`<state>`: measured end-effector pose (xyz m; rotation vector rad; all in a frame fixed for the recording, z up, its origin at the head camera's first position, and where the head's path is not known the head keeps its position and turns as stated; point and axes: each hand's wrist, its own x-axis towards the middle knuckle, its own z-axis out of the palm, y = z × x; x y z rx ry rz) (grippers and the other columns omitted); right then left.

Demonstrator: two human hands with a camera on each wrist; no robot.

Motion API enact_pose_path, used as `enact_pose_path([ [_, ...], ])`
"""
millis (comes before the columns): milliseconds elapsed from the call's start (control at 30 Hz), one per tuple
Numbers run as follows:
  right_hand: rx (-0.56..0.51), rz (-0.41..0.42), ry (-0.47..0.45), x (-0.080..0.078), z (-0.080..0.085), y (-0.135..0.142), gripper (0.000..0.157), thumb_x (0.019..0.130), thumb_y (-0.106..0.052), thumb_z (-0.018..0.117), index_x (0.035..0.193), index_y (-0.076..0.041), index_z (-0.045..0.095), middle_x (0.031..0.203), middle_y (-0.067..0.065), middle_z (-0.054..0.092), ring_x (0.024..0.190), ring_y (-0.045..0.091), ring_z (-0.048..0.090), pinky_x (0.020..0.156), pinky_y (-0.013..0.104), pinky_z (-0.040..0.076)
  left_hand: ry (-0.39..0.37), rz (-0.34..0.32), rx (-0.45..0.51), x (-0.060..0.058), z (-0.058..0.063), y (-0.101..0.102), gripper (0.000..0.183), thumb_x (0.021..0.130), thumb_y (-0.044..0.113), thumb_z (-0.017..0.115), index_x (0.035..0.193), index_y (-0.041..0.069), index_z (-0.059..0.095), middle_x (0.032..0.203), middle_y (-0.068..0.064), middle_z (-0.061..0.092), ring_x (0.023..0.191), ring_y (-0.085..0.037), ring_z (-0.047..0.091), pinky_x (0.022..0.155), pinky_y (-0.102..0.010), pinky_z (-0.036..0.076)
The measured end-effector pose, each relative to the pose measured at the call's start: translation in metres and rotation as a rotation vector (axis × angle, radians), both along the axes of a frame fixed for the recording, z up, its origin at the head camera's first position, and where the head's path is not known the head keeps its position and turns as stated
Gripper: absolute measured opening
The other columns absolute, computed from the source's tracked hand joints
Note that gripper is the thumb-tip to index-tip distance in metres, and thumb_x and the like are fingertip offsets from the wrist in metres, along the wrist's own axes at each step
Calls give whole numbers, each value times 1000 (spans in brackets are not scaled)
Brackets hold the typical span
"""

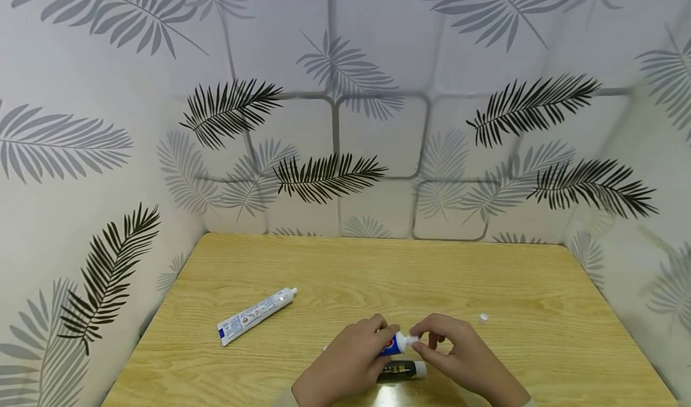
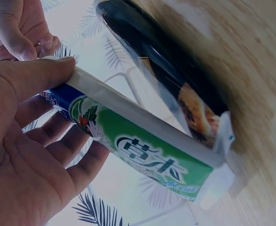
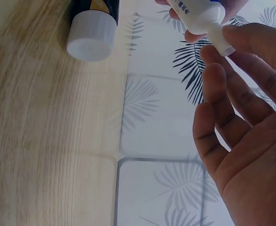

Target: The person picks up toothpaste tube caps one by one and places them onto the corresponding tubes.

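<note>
Pale beige sleeves (image 1: pixel 285 399) end behind the bare left hand (image 1: pixel 349 358) and right hand (image 1: pixel 459 354).

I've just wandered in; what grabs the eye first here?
Probably the hands at the near side of the wooden table: the left hand grips a blue-and-green toothpaste tube, and the right hand pinches the white cap at its end. Beside it lies a dark tube; a white tube lies off to the left. Behind, black fronds mark the pale wall.

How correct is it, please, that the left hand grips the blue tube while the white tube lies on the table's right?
Not quite: the left hand grips the blue tube, but the head view shows the white tube on the table's left.
</note>
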<state>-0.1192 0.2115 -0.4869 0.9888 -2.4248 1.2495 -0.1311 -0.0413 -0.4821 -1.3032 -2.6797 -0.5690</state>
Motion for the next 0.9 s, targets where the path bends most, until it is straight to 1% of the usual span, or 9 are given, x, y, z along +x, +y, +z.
enact_pose_path([
  [200,28,-19,-11,-1,2,0,19,94,-8,80,109,-18,76,101,-11,76,73,-2,59,70,26,54,-23,11,-2,1,3,1,46,99,18,76,143,9,66,116,2,67,93,-3,61,81,-17,53],
  [367,38,-28,-51,-2,3,0,15,96,-11,79,107,-20,75,100,-10,76,72,-2,60,70,25,54,-23,18,-23,0,5,2,47,98,19,77,143,10,66,117,2,67,93,-2,61,79,-16,53],
  [567,53,-50,-90,-2,5,1,12,97,-13,78,102,-24,76,95,-16,74,71,-2,59,68,26,53,6,13,-21,1,6,2,46,98,18,77,142,9,67,115,2,67,90,-2,61,77,-15,52],
  [767,70,-69,-126,-2,5,1,9,101,-20,74,100,-28,76,89,-14,75,70,-2,57,65,28,53,37,9,-27,2,7,3,43,100,18,75,141,8,67,112,2,66,87,-1,59,75,-13,50],
  [900,86,-83,-122,-3,4,2,9,102,-22,73,100,-30,76,89,-17,74,70,-2,57,64,28,53,41,4,-23,2,6,3,43,100,19,75,141,8,67,113,2,67,88,-1,60,76,-14,51],
])
